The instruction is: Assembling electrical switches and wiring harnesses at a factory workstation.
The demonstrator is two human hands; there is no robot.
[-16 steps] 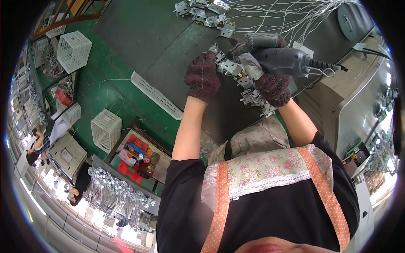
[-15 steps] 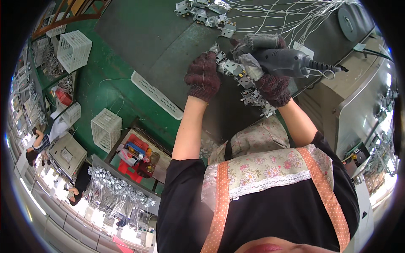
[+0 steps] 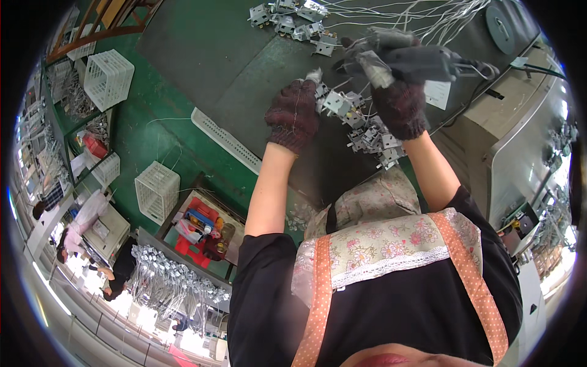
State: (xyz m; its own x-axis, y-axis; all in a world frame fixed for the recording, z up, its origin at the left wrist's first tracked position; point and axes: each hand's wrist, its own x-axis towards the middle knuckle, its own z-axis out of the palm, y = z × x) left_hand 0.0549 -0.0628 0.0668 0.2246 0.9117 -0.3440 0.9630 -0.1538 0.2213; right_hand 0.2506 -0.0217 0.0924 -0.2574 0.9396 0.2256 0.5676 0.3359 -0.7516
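Observation:
My left hand [image 3: 292,113], in a dark red knitted glove with a wrapped fingertip, is closed at the left end of a pile of small silvery metal boxes. Its fingers pinch one metal box [image 3: 320,90], partly hidden by the glove. More metal boxes [image 3: 373,134] lie between my hands and toward my apron. My right hand [image 3: 397,104], gloved alike with light wrapping on a finger, grips a dark grey corded power tool [image 3: 422,63]. The tool is blurred and held above the table, its front end toward the left; its exact kind is unclear.
On the dark table [image 3: 214,55], other metal boxes [image 3: 287,24] with white wires [image 3: 391,12] lie at the far side. A grey round-faced object [image 3: 501,30] stands far right, near white paper [image 3: 438,93]. White crates [image 3: 157,191] and a red tray [image 3: 199,229] are at left.
My right hand has lifted the power tool up and away from the metal boxes, uncovering more of the white paper. My left hand has shifted slightly down and left.

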